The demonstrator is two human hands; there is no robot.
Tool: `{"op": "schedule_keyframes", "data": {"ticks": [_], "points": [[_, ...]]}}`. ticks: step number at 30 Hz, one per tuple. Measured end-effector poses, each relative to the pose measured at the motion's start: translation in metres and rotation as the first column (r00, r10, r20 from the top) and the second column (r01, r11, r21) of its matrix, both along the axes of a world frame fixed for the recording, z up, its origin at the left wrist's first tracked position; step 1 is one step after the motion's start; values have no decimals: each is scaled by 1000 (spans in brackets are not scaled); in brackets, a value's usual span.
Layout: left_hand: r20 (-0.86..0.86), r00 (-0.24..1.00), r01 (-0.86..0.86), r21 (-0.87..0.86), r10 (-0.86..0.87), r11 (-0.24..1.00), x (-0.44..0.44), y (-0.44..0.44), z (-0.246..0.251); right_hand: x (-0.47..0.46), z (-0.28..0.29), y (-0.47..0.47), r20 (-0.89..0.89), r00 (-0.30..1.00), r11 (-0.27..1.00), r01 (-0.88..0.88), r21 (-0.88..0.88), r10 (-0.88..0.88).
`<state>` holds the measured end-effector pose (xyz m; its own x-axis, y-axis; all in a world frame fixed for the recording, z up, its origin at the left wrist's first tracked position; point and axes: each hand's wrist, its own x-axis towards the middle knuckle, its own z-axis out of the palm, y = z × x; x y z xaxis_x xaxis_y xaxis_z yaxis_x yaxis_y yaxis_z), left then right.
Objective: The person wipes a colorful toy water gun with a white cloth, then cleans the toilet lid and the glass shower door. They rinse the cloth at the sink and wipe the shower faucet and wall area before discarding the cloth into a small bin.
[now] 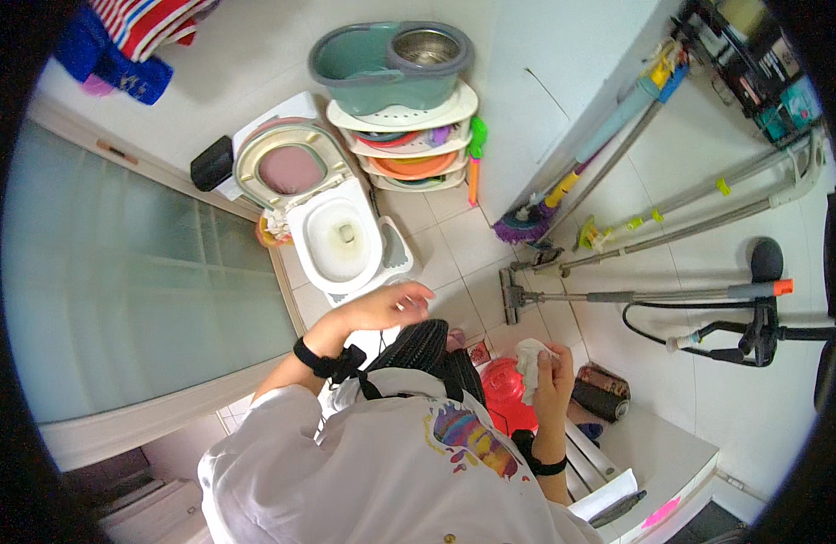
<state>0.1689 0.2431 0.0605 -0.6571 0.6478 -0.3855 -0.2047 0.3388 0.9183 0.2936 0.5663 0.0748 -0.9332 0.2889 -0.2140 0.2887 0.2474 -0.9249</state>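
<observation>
My left hand hangs just in front of the toilet bowl, a little blurred. It holds nothing, and its fingers are loosely bent and apart. A crumpled whitish cloth or wad of tissue is pinched between the thumb and fingers of my right hand. Below that hand sits a red plastic basin or bucket, partly hidden by my body. The toilet's lid and seat are raised, showing yellowish stains inside the bowl. Black bands circle both my wrists.
A green mop bucket stands on a white tiered rack holding basins. Mops and a vacuum cleaner's floor head lean at the right. A frosted glass door borders the left. A filled waste bin sits beside the toilet.
</observation>
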Motion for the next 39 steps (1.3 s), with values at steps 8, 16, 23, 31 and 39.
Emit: {"op": "schedule_keyframes", "data": {"ticks": [8,16,23,31,39], "points": [[-166,983,-53,145,77,988,64,-10,83,-35,35,-99,-70,935,888,-352,-296,348],[-130,786,-538,339,604,772,124,-137,83,-56,59,-259,-271,653,691,-720,67,707],[-206,553,-703,404,807,585,148,-245,74,-68,67,-383,-227,714,661,-699,-272,662],[-108,556,-767,316,824,558,167,-311,73,-86,102,-460,-133,798,625,-552,-552,587],[-368,382,-738,431,848,519,167,-307,75,-69,114,-469,-116,500,417,-811,-411,858]]}}
